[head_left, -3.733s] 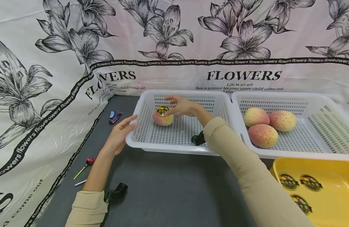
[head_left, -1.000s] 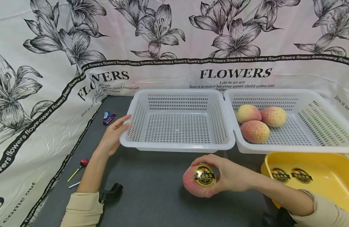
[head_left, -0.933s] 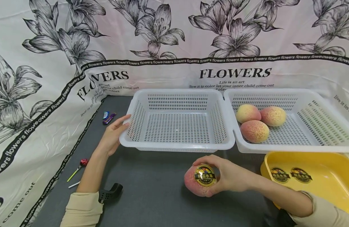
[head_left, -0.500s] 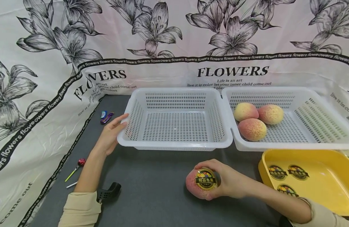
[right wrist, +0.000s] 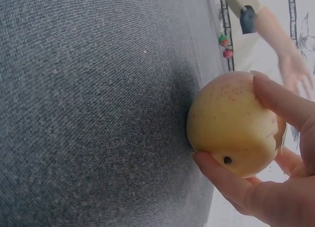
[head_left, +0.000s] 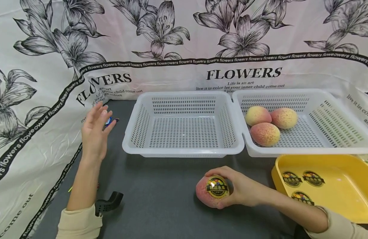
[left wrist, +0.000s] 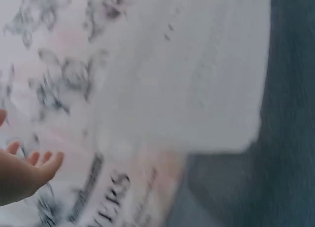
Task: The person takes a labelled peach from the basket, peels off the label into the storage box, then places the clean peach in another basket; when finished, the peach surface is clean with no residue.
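Right hand (head_left: 246, 192): your fingers grip the stickered peach (head_left: 212, 191) on the surface near its front edge | Left hand (head_left: 94, 134): raised, fingers straight, holding nothing, beside the empty basket (head_left: 133, 132) | Progress: three unlabelled peaches (head_left: 266, 121) remain in the right basket (head_left: 336, 151).

Left hand (head_left: 95, 132) raised, fingers spread

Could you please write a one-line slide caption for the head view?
Right hand grips a stickered peach on the grey table; left hand is raised beside an empty white basket.
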Available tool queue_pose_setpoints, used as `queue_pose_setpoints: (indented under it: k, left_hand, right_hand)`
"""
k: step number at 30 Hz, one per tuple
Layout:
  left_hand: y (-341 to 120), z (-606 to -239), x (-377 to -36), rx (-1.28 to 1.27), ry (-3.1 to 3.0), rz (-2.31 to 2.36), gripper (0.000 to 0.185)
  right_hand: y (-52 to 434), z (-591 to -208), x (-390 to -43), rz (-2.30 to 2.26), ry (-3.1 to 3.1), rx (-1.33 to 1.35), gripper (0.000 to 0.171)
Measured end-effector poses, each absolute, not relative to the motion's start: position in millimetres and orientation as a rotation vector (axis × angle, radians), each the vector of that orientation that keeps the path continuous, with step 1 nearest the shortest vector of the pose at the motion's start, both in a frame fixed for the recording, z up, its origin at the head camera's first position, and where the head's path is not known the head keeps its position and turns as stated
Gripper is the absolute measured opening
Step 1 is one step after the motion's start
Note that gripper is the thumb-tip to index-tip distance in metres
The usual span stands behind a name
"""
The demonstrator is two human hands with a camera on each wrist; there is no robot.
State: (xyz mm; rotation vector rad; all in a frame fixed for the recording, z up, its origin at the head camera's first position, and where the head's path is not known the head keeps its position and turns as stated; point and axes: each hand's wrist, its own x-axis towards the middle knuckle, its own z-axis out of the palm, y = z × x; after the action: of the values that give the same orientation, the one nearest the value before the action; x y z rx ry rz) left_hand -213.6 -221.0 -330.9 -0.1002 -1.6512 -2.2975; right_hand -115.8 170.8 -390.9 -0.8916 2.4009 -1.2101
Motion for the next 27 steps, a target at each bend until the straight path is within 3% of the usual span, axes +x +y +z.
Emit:
queue_pose_setpoints:
  k: [6,13,19,27]
  left_hand:
    - [-186,-311,-191,-0.516,-1.537,-2.247,0.035]
    - [-143,-320,-171,-1.06,-1.746,-2.21,0.047]
    - [-109,-340,-160,-1.26,-2.009,-2.269,0.067]
    - [-78,-376,-150,-1.35,-2.57,-1.952,0.066]
  right_hand:
    - [173,-392,-116,-1.226,2.408,-0.912,0.073]
    - [174,-396,-116,-1.231,2.406,-0.92,0.072]
    - [175,-397,-117,-1.218,2.417,-0.912,0.073]
    - [175,-397,-117,-1.224,2.399,-0.913,0.073]
